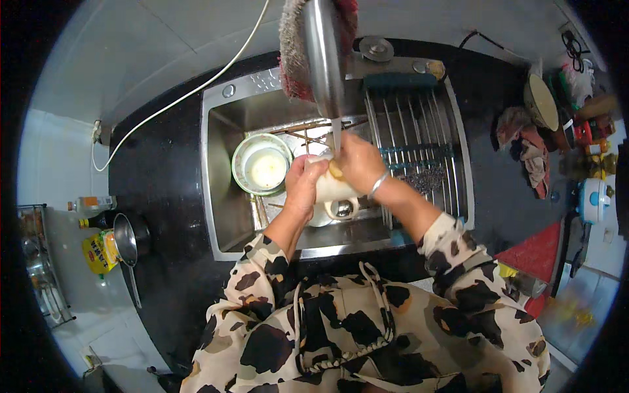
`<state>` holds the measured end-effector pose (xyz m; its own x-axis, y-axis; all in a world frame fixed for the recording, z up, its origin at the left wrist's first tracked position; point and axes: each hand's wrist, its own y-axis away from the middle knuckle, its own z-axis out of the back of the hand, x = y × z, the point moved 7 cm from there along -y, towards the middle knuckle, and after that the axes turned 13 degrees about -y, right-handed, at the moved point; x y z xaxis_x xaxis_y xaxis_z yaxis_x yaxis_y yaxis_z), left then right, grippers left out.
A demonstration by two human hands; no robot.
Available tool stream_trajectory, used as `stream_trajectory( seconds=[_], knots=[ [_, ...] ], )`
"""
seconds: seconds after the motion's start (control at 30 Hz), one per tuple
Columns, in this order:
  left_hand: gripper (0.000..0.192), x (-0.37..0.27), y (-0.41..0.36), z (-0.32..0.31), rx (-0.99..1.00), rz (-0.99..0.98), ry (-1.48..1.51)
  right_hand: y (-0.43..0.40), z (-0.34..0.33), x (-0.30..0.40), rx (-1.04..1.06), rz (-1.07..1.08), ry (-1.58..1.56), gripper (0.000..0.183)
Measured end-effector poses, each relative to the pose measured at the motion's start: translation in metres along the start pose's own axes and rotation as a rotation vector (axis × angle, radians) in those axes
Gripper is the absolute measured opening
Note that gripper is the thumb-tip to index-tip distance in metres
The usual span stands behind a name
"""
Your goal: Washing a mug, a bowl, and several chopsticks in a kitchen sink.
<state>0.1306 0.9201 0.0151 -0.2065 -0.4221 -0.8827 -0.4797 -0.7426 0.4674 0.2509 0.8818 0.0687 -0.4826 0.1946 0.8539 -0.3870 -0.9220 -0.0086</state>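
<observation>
Over the steel sink (223, 196), my left hand (300, 184) grips the side of a white cup-like vessel (334, 189), thumb on top. My right hand (361, 162), a silver bangle on its wrist, presses at the vessel's far end, slightly blurred. A yellowish piece (336, 168), perhaps a scrubbing pad, shows under its fingers. Water (336, 135) runs from the steel faucet (324, 59) onto this spot. Beneath lies a cream mug (342, 209) with something shiny in its opening. Left of my hands stand nested bowls (263, 164) holding whitish liquid. Loose chopsticks (304, 135) lie behind.
A rod drying rack (398, 118) spans the sink's right side, with a steel-wool scrubber (425, 179) on it. A towel (290, 49) hangs around the faucet. A saucepan (126, 238) and bottles (93, 203) stand left; cloths (533, 157) lie right. A white cable (196, 88) crosses the back left.
</observation>
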Motion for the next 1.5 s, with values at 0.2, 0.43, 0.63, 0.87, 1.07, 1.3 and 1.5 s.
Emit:
stream_trajectory(
  seconds=[0.2, 0.43, 0.63, 0.87, 1.07, 1.3, 1.5],
  knots=[
    [0.039, 0.008, -0.019, -0.037, 0.255, 0.37, 0.36, 0.02, 0.008, 0.032, -0.036, 0.37, 0.088, 0.018],
    [0.044, -0.017, -0.004, -0.038, 0.547, 0.302, 0.759, 0.008, 0.088, -0.056, -0.399, -0.244, -1.082, 0.023],
    [0.047, -0.017, -0.011, -0.038, 0.672, 0.245, 0.893, 0.045, 0.055, -0.055, -0.167, -0.394, -1.281, 0.026],
    [0.058, -0.026, 0.004, -0.058, 0.777, 0.265, 0.845, 0.043, 0.056, -0.001, 0.135, -0.026, -0.679, 0.079],
    [0.046, -0.002, 0.018, -0.053, 0.854, 0.429, 0.852, 0.041, 0.064, 0.04, 0.14, 0.313, -0.312, 0.072],
    [0.029, 0.01, 0.01, -0.037, 0.63, 0.273, 0.323, 0.044, 0.06, 0.062, 0.162, 0.391, -0.203, 0.069],
    [0.039, -0.015, -0.007, -0.051, 0.723, 0.38, 0.87, 0.045, 0.059, -0.004, -0.002, 0.109, -0.411, 0.051]
  ],
)
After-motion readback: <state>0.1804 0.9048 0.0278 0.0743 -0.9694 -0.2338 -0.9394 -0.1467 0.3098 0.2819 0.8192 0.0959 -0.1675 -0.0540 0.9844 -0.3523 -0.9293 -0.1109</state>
